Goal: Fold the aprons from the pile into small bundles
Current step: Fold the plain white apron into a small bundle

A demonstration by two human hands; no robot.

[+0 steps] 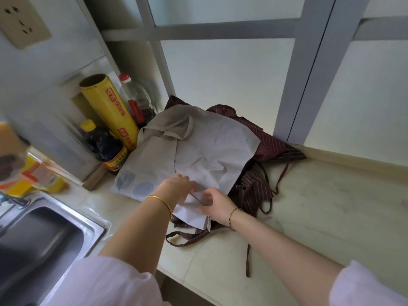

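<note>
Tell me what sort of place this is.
Most likely a home kitchen: a steel sink is set into the countertop, and a dark sauce bottle and a yellow cling-film roll stand in the corner behind it.

Crumpled beige apron [198,149] atop striped apron [254,186]

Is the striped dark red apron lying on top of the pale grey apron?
No, the pale grey apron covers the striped dark red apron.

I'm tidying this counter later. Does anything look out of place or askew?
The beige apron lies crumpled over the striped maroon apron, bunched against the dark bottle, and a maroon strap trails loose across the countertop.
</note>
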